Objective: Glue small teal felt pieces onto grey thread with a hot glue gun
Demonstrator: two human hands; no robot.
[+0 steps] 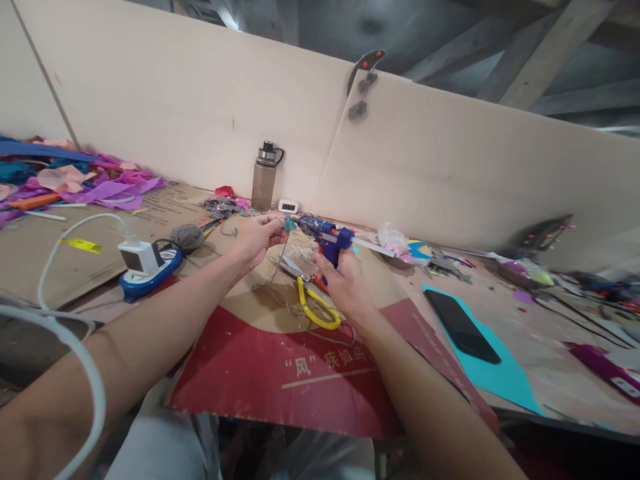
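My right hand is wrapped round the handle of a blue hot glue gun, with a pale glue stick poking out of its back end. The gun's nozzle points left. In the fingertips of my left hand is a small teal piece, pinched right at the nozzle; whether the two touch I cannot tell. A thin grey string hangs below the piece. Under my hands, yellow-handled scissors lie on a red and tan cardboard sheet.
A blue power strip with a white plug and cable sits at left, beside grey yarn. Colourful scraps pile up behind it. A water bottle stands by the partition. At right, a black phone rests on teal sheet.
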